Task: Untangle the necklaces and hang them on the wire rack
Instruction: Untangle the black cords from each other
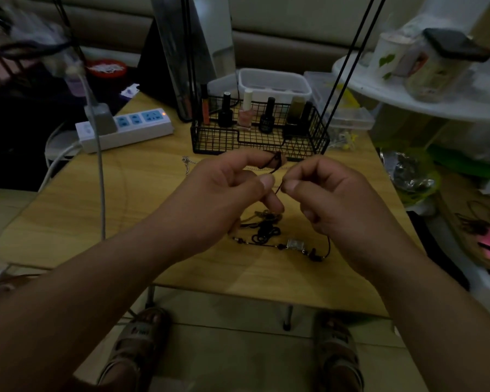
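Both hands are raised over the middle of the wooden table [68, 216]. My left hand [224, 190] pinches a dark necklace cord [275, 162], which loops over its forefinger. My right hand [331, 199] pinches the same cord a little to the right, between thumb and forefinger. Below the hands a tangle of black cords, rings, beads and a small silver pendant [294, 244] lies on the table. A thin silver chain [190, 161] lies behind my left hand. The black wire rack [218, 140] stands just beyond the hands, with two tall black rods [348, 66] rising from it.
Several nail polish bottles [245, 111] stand in the wire rack. A white power strip [125, 128] with cables lies at the table's left. Clear plastic boxes [275, 80] sit behind the rack. A cluttered white shelf [425, 89] is on the right. My sandalled feet show below the table edge.
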Demonstrator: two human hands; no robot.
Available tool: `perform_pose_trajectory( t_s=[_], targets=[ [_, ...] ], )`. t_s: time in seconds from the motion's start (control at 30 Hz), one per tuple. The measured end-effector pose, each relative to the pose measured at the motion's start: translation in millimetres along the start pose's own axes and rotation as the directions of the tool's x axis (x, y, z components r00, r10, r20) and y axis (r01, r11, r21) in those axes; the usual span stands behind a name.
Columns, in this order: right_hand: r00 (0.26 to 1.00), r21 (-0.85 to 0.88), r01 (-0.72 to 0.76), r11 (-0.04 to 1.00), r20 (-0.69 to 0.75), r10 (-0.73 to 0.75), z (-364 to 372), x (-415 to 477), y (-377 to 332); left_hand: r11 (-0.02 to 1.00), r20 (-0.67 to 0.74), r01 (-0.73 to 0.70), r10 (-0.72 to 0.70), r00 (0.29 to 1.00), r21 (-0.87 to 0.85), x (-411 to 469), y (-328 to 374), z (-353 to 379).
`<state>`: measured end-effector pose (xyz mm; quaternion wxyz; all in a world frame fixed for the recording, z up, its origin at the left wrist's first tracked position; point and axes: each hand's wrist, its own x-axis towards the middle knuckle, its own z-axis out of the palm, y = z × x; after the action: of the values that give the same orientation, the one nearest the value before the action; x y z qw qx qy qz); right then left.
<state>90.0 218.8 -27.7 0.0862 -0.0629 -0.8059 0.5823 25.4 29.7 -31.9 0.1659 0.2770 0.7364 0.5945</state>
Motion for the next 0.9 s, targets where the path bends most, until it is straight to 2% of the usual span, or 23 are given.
perform_pose_trajectory(
  t_s=[0.17,0.4,0.57,0.8,0.9],
  targets=[
    [0.989,-0.081,0.088,0.993,-0.114,-0.097,8,-2,-2,0.999,-0.049,-0.045,0.045,0.998,-0.002,1,-1,2],
    [0.962,-0.157,0.221,0.963,-0.129,-0.242,13,-4,-1,0.998,-0.049,-0.036,0.039,0.998,0.051,2,-5,2],
    [0.972,-0.186,0.18,0.966,-0.116,-0.204,8,-3,-2,0.997,-0.075,-0.024,0.03,0.997,0.071,1,-4,1],
    [0.993,-0.102,0.112,0.989,0.057,-0.106,3,-5,-2,0.999,-0.104,-0.023,0.02,0.994,-0.028,2,-2,2],
    [0.99,-0.099,0.131,0.986,0.065,-0.125,5,-7,-4,0.999,-0.101,-0.043,0.044,0.994,0.006,1,-1,2]
  ],
)
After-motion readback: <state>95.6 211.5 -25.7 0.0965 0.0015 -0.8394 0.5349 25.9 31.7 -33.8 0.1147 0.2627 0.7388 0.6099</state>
